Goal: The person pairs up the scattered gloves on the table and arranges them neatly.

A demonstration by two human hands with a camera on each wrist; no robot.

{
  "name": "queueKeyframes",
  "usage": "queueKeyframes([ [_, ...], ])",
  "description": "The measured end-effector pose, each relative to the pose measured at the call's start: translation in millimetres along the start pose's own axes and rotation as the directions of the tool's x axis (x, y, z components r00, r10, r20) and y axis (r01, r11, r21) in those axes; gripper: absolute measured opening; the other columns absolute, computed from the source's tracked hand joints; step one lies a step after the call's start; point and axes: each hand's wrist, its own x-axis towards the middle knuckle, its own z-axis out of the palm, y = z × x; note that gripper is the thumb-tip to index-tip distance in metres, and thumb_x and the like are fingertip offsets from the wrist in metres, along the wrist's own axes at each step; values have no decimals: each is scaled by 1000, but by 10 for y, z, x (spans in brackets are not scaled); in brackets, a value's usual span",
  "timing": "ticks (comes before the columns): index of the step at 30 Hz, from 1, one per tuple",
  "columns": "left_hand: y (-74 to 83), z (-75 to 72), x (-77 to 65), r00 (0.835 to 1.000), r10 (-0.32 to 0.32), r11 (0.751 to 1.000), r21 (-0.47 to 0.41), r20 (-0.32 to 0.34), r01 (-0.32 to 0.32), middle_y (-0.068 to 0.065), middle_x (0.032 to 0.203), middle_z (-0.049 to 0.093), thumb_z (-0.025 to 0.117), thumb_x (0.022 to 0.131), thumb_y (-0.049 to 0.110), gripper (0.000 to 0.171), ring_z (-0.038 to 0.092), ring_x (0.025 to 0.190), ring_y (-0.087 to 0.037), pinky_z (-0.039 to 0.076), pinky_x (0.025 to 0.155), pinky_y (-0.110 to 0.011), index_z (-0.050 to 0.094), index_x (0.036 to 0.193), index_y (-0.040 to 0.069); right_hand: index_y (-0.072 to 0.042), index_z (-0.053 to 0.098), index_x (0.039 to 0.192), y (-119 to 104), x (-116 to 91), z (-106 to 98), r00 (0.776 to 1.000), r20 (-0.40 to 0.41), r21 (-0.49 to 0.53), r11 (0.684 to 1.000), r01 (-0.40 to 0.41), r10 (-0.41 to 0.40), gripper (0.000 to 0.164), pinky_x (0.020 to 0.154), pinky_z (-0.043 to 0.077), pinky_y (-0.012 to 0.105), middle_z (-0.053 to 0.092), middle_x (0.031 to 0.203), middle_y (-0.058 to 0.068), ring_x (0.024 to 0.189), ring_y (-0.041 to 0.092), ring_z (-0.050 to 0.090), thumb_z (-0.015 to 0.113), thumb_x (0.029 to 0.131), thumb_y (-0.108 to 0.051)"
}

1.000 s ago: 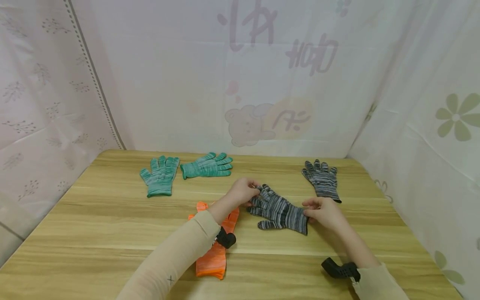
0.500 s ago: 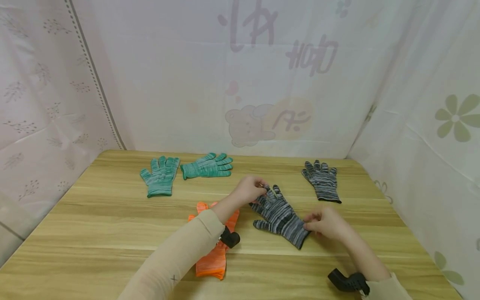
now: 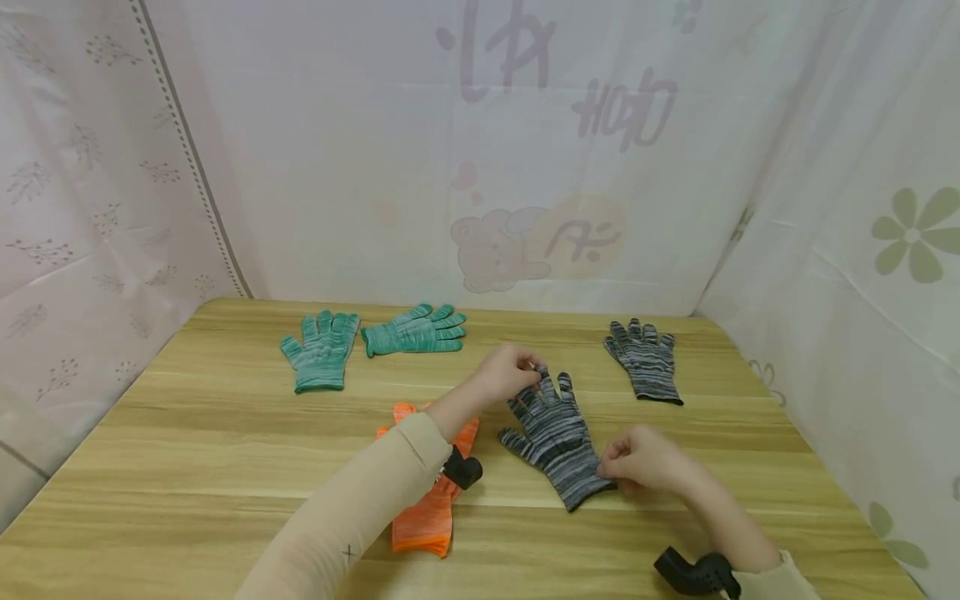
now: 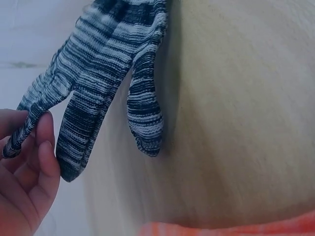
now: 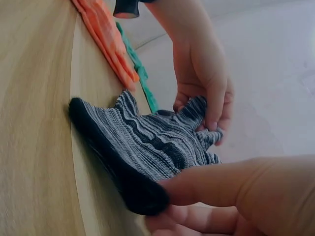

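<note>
Both hands hold a black-and-grey striped knit glove (image 3: 557, 446) over the middle right of the table. My left hand (image 3: 508, 373) pinches one of its fingertips. At the other end, my right hand (image 3: 647, 460) pinches the corner of the cuff between thumb and fingers. The left wrist view shows the glove's thumb and another finger hanging free beside the left hand (image 4: 29, 172). In the right wrist view the dark cuff edge (image 5: 115, 162) runs toward the right hand (image 5: 216, 191). An orange glove (image 3: 423, 521) lies partly hidden beneath the left forearm.
A second black-and-grey glove (image 3: 647, 362) lies at the back right of the wooden table (image 3: 225, 467). Two green gloves lie at the back left, one upright (image 3: 322, 354), the other green glove (image 3: 416, 332) sideways. Printed curtains (image 3: 360, 167) enclose the back and sides.
The held glove has turned so its fingers point more toward the back and its cuff toward the front. My left hand moved slightly right and back; my right hand came nearer the front.
</note>
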Motion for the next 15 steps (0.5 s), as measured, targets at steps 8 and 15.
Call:
queueKeyframes([
  [8,77,31,-7,995,64,996,53,76,-68,1,76,65,60,95,7,23,59,53,-18,51,51,-28,67,117,2,1,63,66,-80,-54,97,974,218,69,997,40,-55,25,42,38,20,59,56,4,43,9,49,67,87,-11],
  [15,156,72,-11,989,87,990,105,117,-99,-1,76,65,60,95,6,22,59,52,-17,50,49,-25,67,115,1,3,62,67,-130,-85,204,949,305,109,993,49,-80,26,41,39,20,62,58,9,43,10,51,65,89,-11],
])
